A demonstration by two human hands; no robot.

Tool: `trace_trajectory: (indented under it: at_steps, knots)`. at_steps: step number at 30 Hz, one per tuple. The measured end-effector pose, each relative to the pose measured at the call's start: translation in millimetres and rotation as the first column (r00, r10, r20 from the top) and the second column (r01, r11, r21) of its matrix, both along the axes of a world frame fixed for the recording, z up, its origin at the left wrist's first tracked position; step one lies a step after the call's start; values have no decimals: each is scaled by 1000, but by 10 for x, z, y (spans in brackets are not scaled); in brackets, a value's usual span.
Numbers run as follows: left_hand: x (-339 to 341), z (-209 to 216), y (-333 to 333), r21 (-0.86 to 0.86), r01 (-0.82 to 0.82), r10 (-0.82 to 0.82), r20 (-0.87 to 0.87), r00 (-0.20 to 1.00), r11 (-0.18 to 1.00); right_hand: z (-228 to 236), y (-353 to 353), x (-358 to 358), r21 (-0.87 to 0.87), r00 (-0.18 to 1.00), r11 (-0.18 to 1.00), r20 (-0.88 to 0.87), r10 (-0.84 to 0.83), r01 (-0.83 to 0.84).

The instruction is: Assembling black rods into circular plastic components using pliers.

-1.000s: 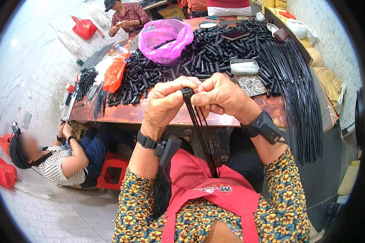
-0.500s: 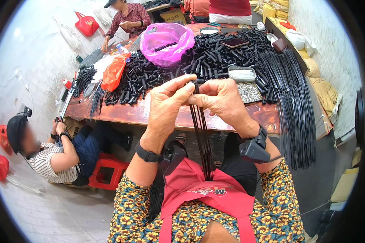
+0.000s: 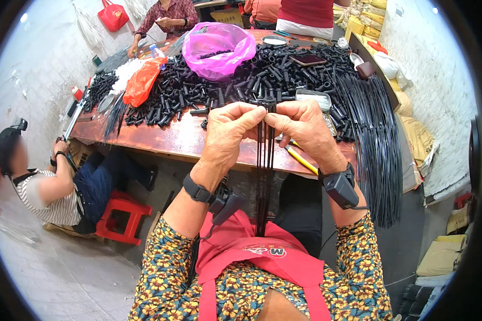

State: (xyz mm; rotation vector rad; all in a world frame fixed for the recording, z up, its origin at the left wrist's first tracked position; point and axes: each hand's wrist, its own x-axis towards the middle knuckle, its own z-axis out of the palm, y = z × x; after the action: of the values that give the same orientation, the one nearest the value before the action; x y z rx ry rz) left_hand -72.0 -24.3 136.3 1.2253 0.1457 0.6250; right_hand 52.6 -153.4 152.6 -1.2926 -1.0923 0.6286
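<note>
My left hand [image 3: 229,127] and my right hand [image 3: 306,131] meet in front of me, over the near edge of the table. Thumbs and fingers of both pinch the top of a bundle of thin black rods [image 3: 262,176]. The rods hang down in a narrow, slightly spread row to the red apron [image 3: 235,243] on my lap. A dark piece shows at their top between my fingertips; its exact shape is blurred against the pile behind. Beneath my right hand a yellow-handled tool [image 3: 302,161] lies at the table edge, its head partly hidden.
Black plastic tubes [image 3: 171,93] are heaped across the wooden table [image 3: 166,140], with a pink plastic bag [image 3: 219,67], an orange bag [image 3: 143,83] and a phone [image 3: 309,59] among them. Long black rods [image 3: 377,155] overhang at right. Co-workers sit left and behind; a red stool [image 3: 124,214] stands left.
The view has shifted. My hands have turned more level, and the rods hang straighter. The yellow-handled tool beneath my right hand has come into sight. Both hands keep their pinch.
</note>
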Motion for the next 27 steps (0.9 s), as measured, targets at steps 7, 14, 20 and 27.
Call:
trace_trajectory:
  at_steps: [7,14,20,27]
  knots:
    - [-41,113,49,0,126,-126,-73,989,992,57,-72,74,-18,988,994,108,112,-111]
    - [12,170,260,163,220,-189,-190,963,962,90,-79,149,-30,954,955,33,298,-297]
    - [49,174,322,111,557,-541,-147,828,823,-156,18,19,100,899,932,-247,363,-349]
    - [-57,556,116,190,-38,12,136,991,981,-170,-66,-396,-194,913,900,-211,350,-390]
